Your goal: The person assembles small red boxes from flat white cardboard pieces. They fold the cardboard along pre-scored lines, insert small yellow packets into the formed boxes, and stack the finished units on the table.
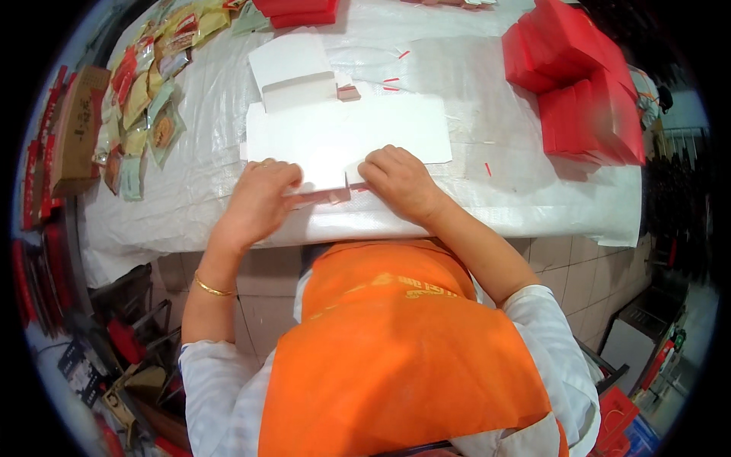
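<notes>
A flat white cardboard box blank (304, 145) lies partly folded on the covered table before me. Its far flap (293, 65) stands bent up at the far left. At the near edge, my left hand (266, 194) pinches a raised flap at its left end, with the fingers curled over the cardboard. My right hand (401, 181) is closed on the same near edge, just right of a slot, fingers bent and thumb hidden. The undersides of both hands cannot be seen.
Red boxes (575, 84) are stacked at the right, and another red box (301, 11) sits at the far edge. Several wrapped snack packets (145, 91) are heaped at the left beside a brown carton (78, 129). Small red strips (488, 168) lie scattered on the white sheet (487, 206).
</notes>
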Motion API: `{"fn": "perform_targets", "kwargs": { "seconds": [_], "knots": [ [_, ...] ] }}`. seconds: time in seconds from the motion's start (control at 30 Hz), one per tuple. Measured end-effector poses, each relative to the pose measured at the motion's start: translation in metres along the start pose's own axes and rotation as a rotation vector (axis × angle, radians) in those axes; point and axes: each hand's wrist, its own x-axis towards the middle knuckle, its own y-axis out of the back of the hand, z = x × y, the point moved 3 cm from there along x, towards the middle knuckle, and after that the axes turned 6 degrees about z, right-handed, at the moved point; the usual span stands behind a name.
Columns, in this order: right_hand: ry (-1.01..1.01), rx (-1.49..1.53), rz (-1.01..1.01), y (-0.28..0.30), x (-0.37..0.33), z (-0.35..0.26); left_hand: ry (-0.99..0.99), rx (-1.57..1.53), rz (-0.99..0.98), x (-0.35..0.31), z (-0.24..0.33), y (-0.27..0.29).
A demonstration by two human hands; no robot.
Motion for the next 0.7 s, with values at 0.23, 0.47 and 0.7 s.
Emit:
{"fn": "perform_targets", "kwargs": {
  "seconds": [0.23, 0.47, 0.7],
  "knots": [
    [-0.103, 0.127, 0.026, 0.002, 0.009, -0.006, -0.059, -0.028, 0.213, 0.025, 0.033, -0.066],
    [-0.403, 0.153, -0.180, 0.006, 0.023, -0.001, 0.019, 0.000, 0.236, 0.039, 0.030, -0.073],
    [-0.552, 0.081, -0.535, -0.002, 0.047, 0.008, 0.161, -0.081, 0.060, 0.051, 0.025, -0.068]
  ]
}}
